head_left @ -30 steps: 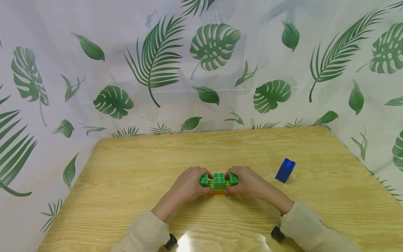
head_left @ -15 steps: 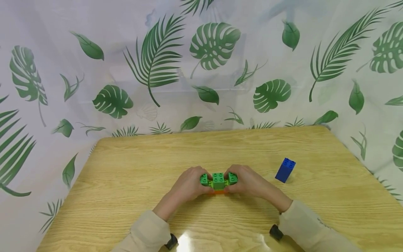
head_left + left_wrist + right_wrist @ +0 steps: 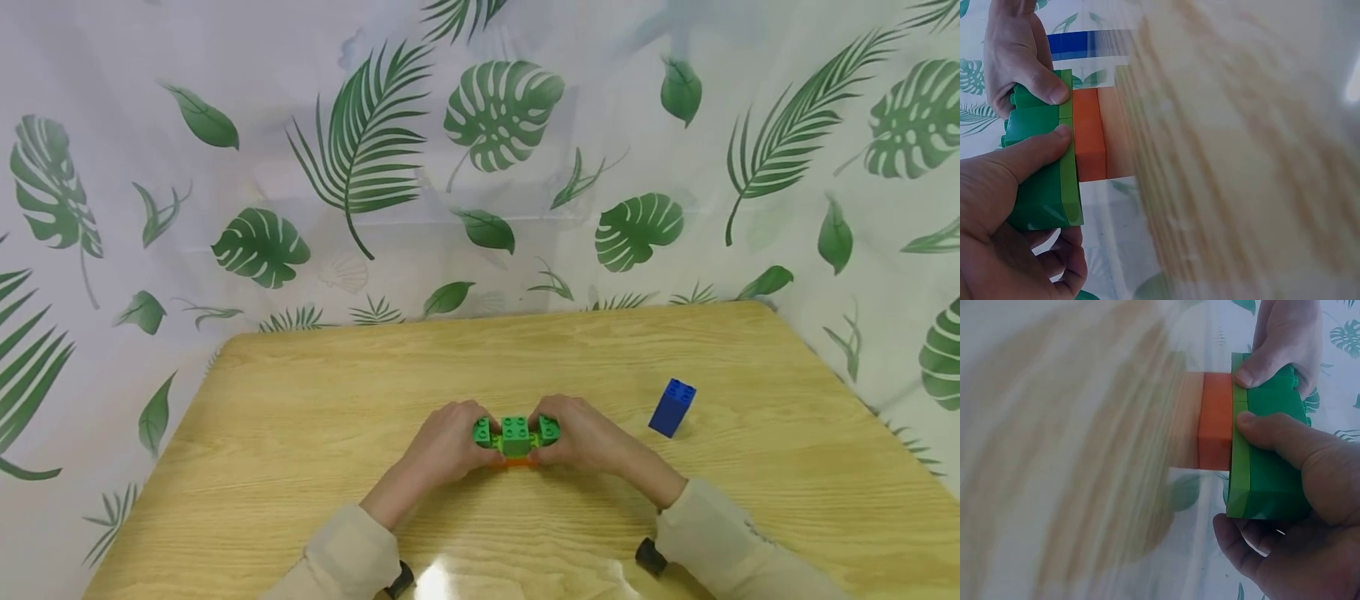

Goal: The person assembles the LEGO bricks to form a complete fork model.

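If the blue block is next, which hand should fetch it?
Probably the right hand: the blue block is off to its right, farther from the left hand. Both hands grip the green bricks, so the left could steady them alone.

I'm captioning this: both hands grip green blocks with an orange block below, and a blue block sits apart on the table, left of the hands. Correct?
Only the side is wrong: in the head view, the blue block sits to the right. The left hand and right hand do grip green blocks with an orange block below.
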`<state>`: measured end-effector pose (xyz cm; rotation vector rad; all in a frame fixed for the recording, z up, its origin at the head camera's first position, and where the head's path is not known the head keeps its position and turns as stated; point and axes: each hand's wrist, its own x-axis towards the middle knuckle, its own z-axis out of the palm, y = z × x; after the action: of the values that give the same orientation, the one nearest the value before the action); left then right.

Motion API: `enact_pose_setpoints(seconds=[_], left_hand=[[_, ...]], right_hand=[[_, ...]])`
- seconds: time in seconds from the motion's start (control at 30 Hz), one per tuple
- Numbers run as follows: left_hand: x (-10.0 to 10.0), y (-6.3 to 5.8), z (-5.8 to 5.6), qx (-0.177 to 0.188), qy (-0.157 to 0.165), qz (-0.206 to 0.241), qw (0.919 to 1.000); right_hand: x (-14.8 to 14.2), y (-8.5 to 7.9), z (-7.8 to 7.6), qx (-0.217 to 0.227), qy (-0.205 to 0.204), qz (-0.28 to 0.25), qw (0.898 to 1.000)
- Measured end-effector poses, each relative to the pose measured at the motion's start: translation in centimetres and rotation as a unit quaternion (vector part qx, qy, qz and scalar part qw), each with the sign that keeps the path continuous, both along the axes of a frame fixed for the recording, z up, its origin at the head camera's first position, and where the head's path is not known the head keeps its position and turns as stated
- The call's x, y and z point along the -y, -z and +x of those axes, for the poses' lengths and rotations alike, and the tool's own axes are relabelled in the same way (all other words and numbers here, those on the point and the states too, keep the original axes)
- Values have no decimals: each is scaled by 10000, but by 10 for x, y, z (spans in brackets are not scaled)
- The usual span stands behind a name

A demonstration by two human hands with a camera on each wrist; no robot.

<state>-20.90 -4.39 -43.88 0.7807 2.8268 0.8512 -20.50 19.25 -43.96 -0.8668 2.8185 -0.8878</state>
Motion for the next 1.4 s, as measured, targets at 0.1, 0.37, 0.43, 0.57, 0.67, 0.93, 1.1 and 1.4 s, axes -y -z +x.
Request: enact_pose_setpoints(seconds=[0.1, 0.37, 0.43, 0.57, 0.67, 0.93, 1.1, 1.4], left_hand=[[0, 2, 1, -85, 18, -28, 10000], [2, 4, 1, -370, 16, -210, 9991], [3, 3, 0, -395, -23, -228, 9990], [5, 3, -1, -398, -62, -210, 9990], [5, 3, -1, -366, -79, -218, 9991], [2, 2, 1, -271, -107, -227, 9993], [1, 3, 2, -254, -129, -215, 9994], [0, 3, 1, -223, -152, -191, 9995]], right_hand=[[0, 1, 0, 31, 32, 25, 10000], [2, 0, 1, -80, -53, 79, 9999], [4, -1, 0, -57, -20, 92, 9999], [6, -3, -1, -42, -30, 125, 9999], [6, -4, -1, -60, -17, 115, 9999], [4, -5, 1, -51, 9, 97, 9999], [4, -4, 0, -20, 23, 158, 9999], [4, -2, 0, -49, 12, 107, 9999]])
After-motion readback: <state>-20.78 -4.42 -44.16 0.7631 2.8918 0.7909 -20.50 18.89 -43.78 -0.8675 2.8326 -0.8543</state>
